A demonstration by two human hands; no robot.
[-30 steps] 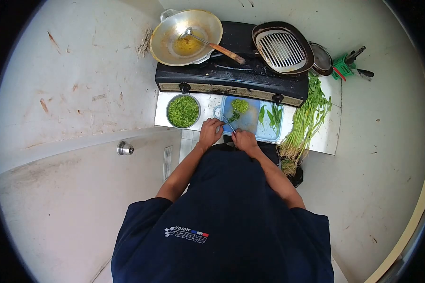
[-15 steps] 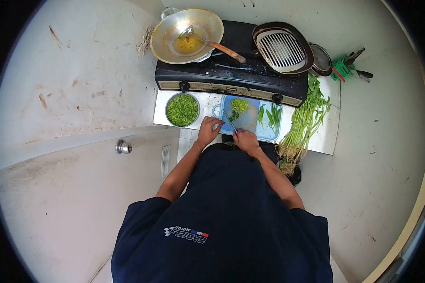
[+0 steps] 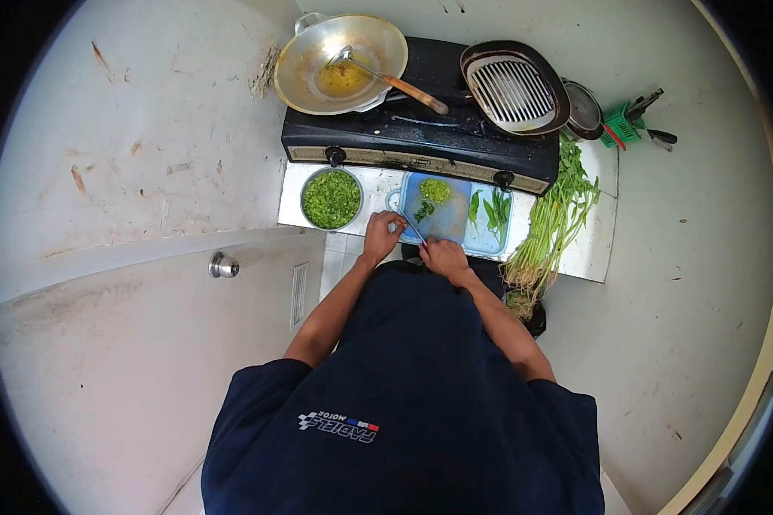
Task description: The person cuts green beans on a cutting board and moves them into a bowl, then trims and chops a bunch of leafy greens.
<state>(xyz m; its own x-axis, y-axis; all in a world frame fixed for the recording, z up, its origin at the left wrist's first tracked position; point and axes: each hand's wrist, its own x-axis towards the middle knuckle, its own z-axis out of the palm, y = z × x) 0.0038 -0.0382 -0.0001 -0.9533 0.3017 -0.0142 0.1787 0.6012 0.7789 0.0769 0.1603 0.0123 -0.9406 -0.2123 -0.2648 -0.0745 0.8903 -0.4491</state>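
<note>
My right hand (image 3: 445,257) is closed round the handle of a knife (image 3: 413,228), whose blade points up and left over the blue cutting board (image 3: 447,225). Beside the blade, at the board's left edge, my left hand (image 3: 384,235) has its fingertips pressed together; what they hold, if anything, is too small to tell. On the board lie a pile of chopped light-green pieces (image 3: 435,190) and some darker leaf bits (image 3: 423,210). Whole green chillies (image 3: 496,211) rest on the light-blue tray (image 3: 488,250) under the board.
A bowl of chopped greens (image 3: 331,199) stands left of the board. Behind is a black stove (image 3: 378,136) with a wok (image 3: 296,73), a ladle (image 3: 416,94) and a grill pan (image 3: 515,90). Leafy stalks (image 3: 551,227) lie at the right, near a green basket (image 3: 618,126).
The knife and its blade tip have shifted slightly to the left and down. My left hand has turned a little, its fingertips now closer to the blade.
</note>
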